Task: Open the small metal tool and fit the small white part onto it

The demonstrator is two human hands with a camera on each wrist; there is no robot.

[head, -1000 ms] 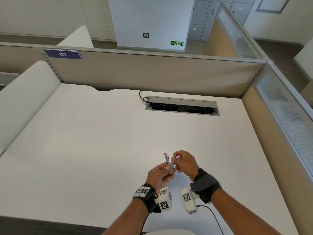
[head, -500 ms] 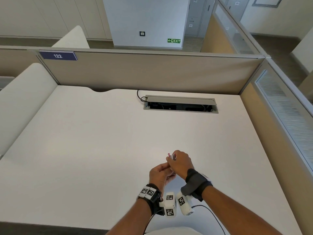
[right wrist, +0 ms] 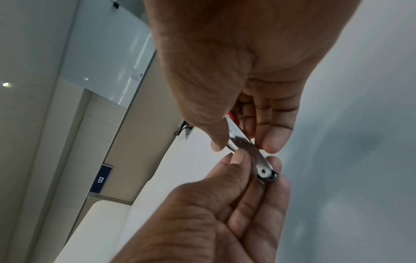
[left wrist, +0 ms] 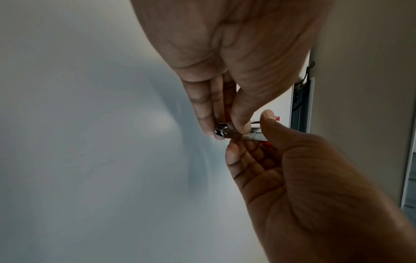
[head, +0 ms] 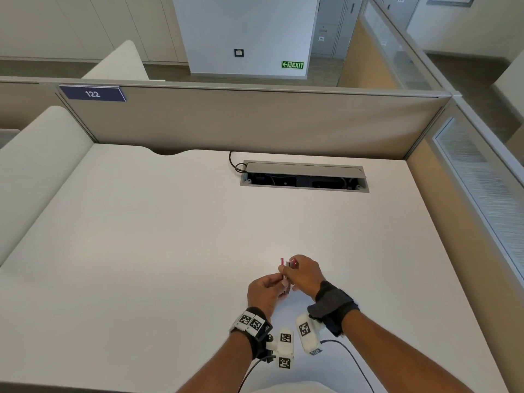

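Note:
I hold a small metal tool [head: 287,275] with red tips in both hands, just above the white desk [head: 170,251] near its front edge. My left hand [head: 276,285] pinches the lower end by the round pivot [right wrist: 265,173] between thumb and fingers. My right hand [head: 292,270] pinches the flat metal arms [right wrist: 242,142] higher up, thumb on one side and fingers on the other. A red tip [left wrist: 277,118] pokes out past my left thumb. No small white part shows in any view.
An open cable tray [head: 304,177] is set into the desk at the back, with a black cable [head: 234,163] beside it. Beige partitions [head: 255,120] wall the desk at the back and right. A "122" sign [head: 92,94] hangs at the back left.
The tool's two red-tipped arms stood apart in a V a second ago and now lie close together. My right hand has closed in over them.

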